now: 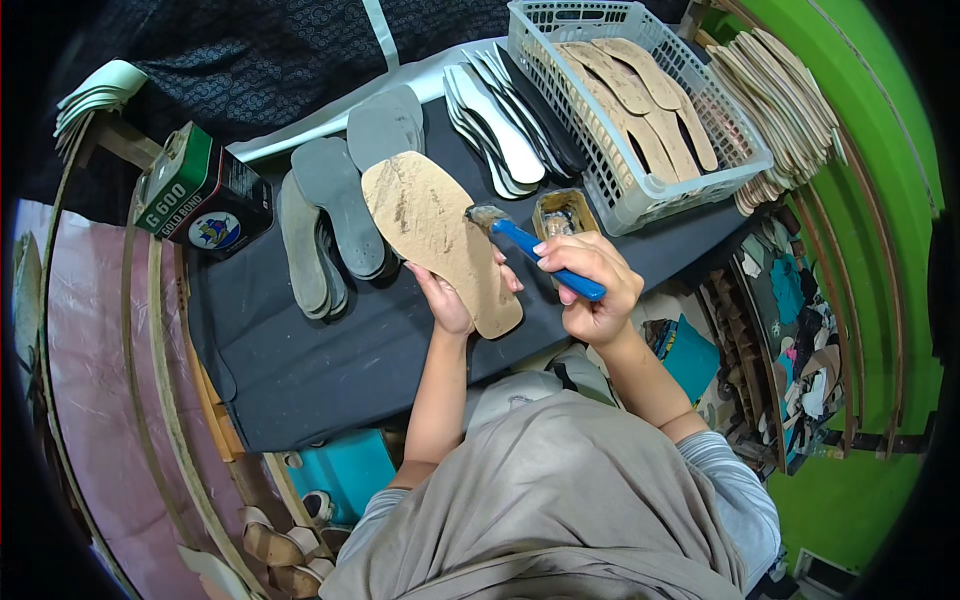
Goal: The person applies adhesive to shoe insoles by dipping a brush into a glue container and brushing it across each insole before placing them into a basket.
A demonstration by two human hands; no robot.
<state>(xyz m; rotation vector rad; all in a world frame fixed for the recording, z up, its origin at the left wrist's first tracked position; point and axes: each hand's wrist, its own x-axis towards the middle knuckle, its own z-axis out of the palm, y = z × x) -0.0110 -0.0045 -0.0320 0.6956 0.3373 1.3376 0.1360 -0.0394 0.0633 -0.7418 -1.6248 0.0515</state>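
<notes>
A tan shoe insole board (430, 215) with dark smears on its face lies tilted in my left hand (448, 302). The thumb is on one edge and the fingertips curl round the other. My right hand (598, 285) is closed round a blue-handled brush (545, 256). Its stained bristles are at the insole's right edge; whether they touch it I cannot tell. Just behind my right hand stands a small open tub (566, 208), its inside crusted with brownish residue. Grey sole pieces (342, 200) lie in overlapping stacks left of the insole.
White and black sole-shaped pieces (505, 135) lie at the back beside a white plastic basket (650, 205) of tan insoles. More insoles (775, 110) are stacked at the far right. A green and black metal can (205, 190) stands left on the dark-covered table (300, 385). Shoes (275, 540) sit lower left.
</notes>
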